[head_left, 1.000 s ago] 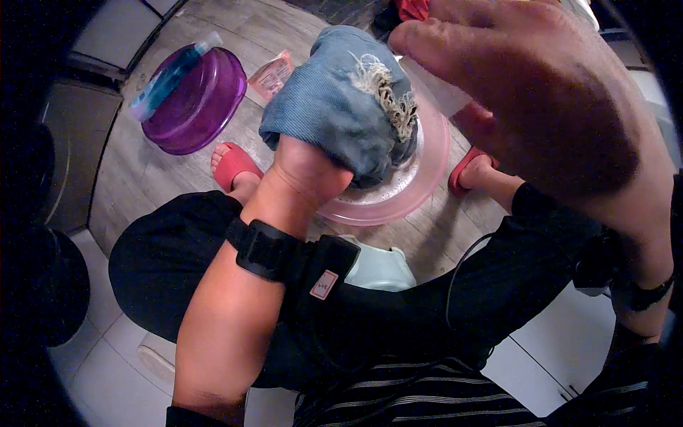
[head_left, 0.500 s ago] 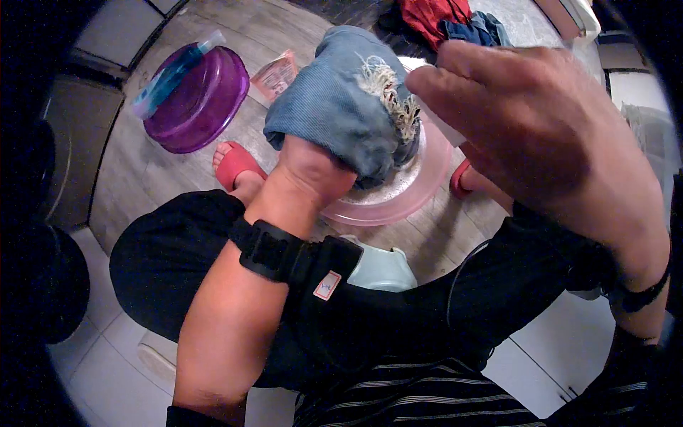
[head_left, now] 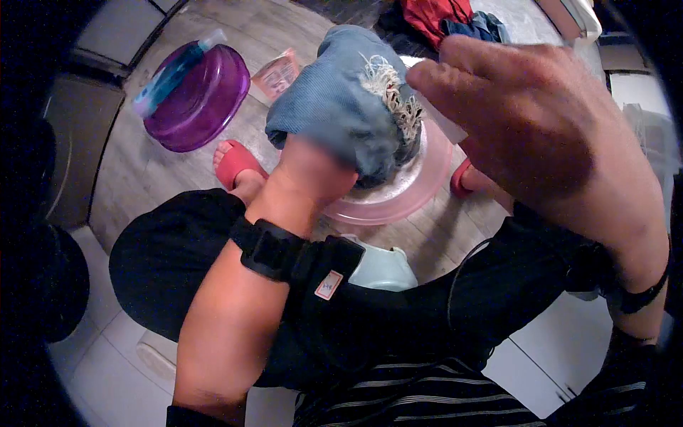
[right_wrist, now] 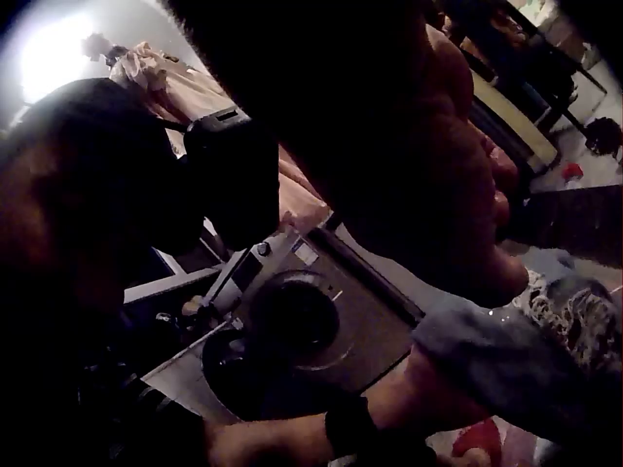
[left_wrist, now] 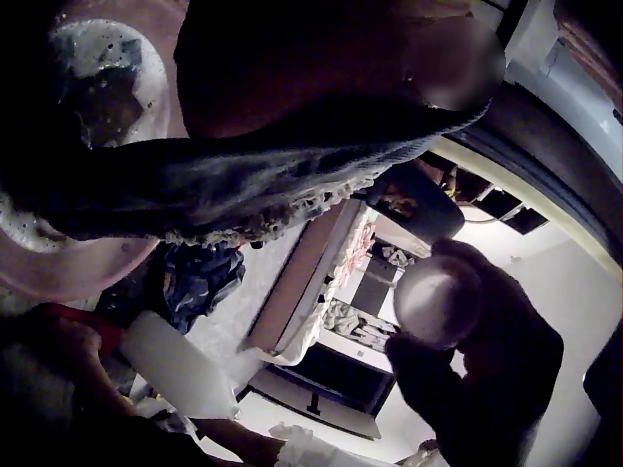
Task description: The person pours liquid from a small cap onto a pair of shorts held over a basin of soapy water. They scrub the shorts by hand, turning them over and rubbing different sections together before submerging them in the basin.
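Observation:
Blue jeans (head_left: 331, 85) with a frayed, ripped patch are bunched up above a pink basin (head_left: 405, 208) of sudsy water. My left hand (head_left: 309, 160) holds them from beneath, its fingers hidden by the denim. To the right of the frayed patch is my right hand (head_left: 526, 114), held up with its back to the head camera. In the left wrist view the right hand is curled round a pale, round-ended object (left_wrist: 438, 300); I cannot tell what it is.
A purple basin (head_left: 185, 124) with a blue-and-clear packet (head_left: 167, 78) on it lies at the left, a pink packet (head_left: 276, 73) beside it. Red and blue clothes (head_left: 437, 18) lie at the back. A pale green stool (head_left: 384, 269) stands between the knees. The right wrist view has a washing machine (right_wrist: 365, 311).
My right hand has come lower and smaller in the head view, uncovering the red and blue clothes behind it. The jeans and left hand have shifted only slightly.

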Available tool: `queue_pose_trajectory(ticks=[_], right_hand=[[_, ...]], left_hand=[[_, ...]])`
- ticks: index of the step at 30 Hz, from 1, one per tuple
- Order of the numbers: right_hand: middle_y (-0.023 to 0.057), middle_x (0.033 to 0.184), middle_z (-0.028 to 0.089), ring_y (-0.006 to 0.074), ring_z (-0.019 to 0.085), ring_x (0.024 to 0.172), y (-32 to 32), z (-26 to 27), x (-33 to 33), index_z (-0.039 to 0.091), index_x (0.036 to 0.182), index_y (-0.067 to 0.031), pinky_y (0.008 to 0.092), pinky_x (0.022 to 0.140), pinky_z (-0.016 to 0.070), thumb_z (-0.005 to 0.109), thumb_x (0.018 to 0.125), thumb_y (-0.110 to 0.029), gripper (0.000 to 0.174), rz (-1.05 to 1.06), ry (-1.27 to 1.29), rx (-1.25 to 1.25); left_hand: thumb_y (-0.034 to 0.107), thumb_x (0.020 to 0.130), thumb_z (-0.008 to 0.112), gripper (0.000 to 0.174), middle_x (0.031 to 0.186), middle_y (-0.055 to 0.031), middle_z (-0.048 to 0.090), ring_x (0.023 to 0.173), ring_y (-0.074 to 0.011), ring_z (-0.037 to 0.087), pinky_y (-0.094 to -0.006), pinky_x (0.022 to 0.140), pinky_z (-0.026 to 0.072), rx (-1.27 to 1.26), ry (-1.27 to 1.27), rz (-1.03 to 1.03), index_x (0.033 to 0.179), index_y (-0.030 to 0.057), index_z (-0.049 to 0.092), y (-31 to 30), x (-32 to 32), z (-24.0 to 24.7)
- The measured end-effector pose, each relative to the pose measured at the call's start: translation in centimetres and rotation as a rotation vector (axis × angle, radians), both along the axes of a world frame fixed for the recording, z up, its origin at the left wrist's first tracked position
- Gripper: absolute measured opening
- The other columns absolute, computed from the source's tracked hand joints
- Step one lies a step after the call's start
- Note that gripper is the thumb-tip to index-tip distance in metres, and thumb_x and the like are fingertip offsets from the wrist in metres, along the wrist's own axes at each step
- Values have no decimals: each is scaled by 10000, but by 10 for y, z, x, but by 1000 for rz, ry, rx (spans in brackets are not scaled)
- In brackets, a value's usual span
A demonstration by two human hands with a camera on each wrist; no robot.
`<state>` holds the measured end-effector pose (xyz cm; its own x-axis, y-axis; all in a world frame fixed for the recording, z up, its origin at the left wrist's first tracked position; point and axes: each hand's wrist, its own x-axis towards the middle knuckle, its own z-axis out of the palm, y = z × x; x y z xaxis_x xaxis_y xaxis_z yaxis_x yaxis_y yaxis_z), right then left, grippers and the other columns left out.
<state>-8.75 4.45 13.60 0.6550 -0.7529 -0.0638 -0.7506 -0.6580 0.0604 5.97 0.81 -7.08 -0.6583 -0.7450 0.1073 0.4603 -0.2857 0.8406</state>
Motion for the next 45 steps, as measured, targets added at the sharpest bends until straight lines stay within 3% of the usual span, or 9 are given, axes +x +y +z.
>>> queue_pose_trajectory(ticks=[4,8,10,12,13,29,36,41,45], right_hand=[[122,792,518,311,573,691,-3,0,-2,559,1050,5,400,587,442,664,661,-38,405,-23,14,35],[124,804,522,312,577,693,0,0,-1,563,1064,2,406,590,447,656,667,-35,410,-31,35,101],[128,811,521,317,574,679,1,-4,-3,567,1069,4,402,584,452,652,671,-36,409,-12,-51,37],[132,819,518,322,572,675,-2,-6,-5,567,1077,4,397,584,456,646,674,-35,412,26,-81,-25],[135,826,520,325,572,680,-2,-6,-5,565,1082,3,398,587,457,644,673,-32,418,25,-55,-8],[136,948,602,350,606,844,-4,-54,-24,545,1053,-51,415,684,492,647,655,18,417,-176,-321,196],[127,841,628,339,634,762,-4,-78,-19,558,1018,-76,416,636,502,679,698,-63,342,-300,-321,164],[108,789,624,318,641,728,-1,-81,5,560,971,-92,400,592,508,679,711,-146,291,-345,-189,215],[107,796,625,272,656,700,-3,-88,1,556,1005,-35,351,591,521,716,684,-65,360,-293,-467,218]], left_hand=[[214,879,504,440,1281,-95,558,1171,-264,521,-368,1059,346,378,355,-105,1296,74,513,2,0,7],[229,887,510,434,1281,-77,556,1155,-241,530,-351,1046,359,-171,-396,43,1291,70,513,-6,-1,6],[228,893,501,417,1276,-76,555,1151,-232,530,-343,1037,370,63,-296,25,1278,71,520,-4,-3,9],[221,901,482,387,1268,-84,555,1152,-226,527,-335,1024,385,790,300,-81,1256,76,536,-1,-5,16],[219,898,484,382,1258,-86,558,1146,-226,528,-332,1017,391,855,390,-93,1249,78,539,-2,-5,15],[275,917,522,361,1141,-54,594,1034,-195,580,-325,898,485,635,410,-79,1224,85,517,2,1,19],[363,912,525,393,1112,-49,608,989,-188,607,-327,846,510,684,233,88,1190,85,535,3,-10,39],[420,938,470,397,1076,-47,630,972,-198,616,-338,841,510,828,121,25,1137,93,576,-1,-17,33],[427,942,459,420,1111,-56,622,998,-209,610,-349,861,506,682,224,-150,1165,88,565,-6,-5,17]])
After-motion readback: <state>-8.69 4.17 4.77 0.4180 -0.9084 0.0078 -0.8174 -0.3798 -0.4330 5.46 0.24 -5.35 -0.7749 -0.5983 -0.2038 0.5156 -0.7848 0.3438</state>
